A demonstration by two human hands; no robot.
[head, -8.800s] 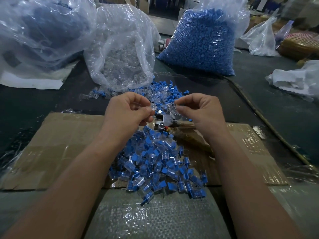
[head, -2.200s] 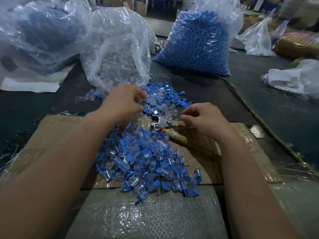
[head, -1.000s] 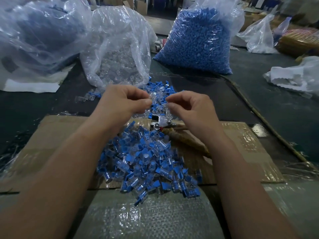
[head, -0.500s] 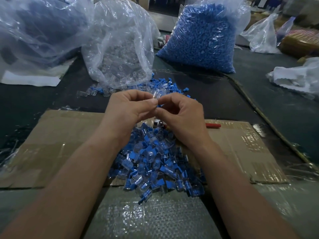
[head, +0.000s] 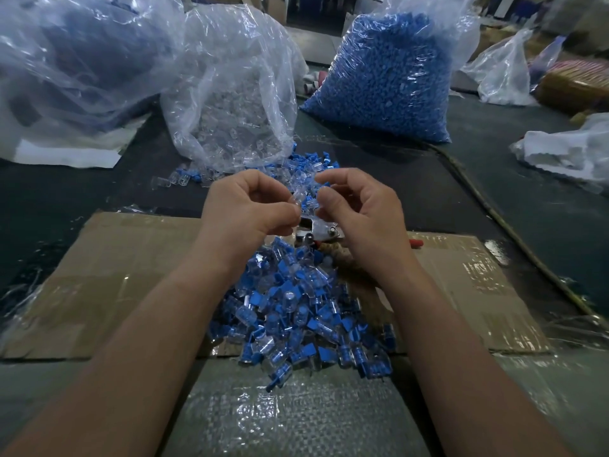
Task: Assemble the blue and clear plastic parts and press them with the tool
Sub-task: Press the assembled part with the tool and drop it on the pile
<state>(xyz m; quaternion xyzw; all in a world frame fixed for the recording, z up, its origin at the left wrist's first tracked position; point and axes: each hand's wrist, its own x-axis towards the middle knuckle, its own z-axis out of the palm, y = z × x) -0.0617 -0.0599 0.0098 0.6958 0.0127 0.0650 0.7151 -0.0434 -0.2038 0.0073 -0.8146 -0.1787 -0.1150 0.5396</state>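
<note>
Clear plastic part (head: 297, 196) is held raised above the work surface, pinched between the thumb and forefinger of the left hand (head: 250, 206), just in front of the loose blue and clear parts (head: 309, 163) scattered on the mat. The right hand (head: 361, 209) is held just beside it, fingers curled and thumb brought to the forefinger; whether anything is pinched there cannot be told.

Surface: dark mat (head: 66, 196), overlaid by a flattened, tape-glossed cardboard sheet (head: 115, 275) and, nearest the body, a woven plastic sheet (head: 290, 417). A heap of assembled blue-and-clear pieces (head: 296, 311) is spread over the near edge of the cardboard, between the forearms. The metal pressing tool (head: 316, 230) is laid on the cardboard under the hands, its red handle tip (head: 416, 243) seen to the right.

Behind: a crinkled bag of clear parts (head: 230, 103) and a full bag of blue parts (head: 385, 77). Bare cardboard is left outside both forearms. A cluttered workroom is seen beyond.
</note>
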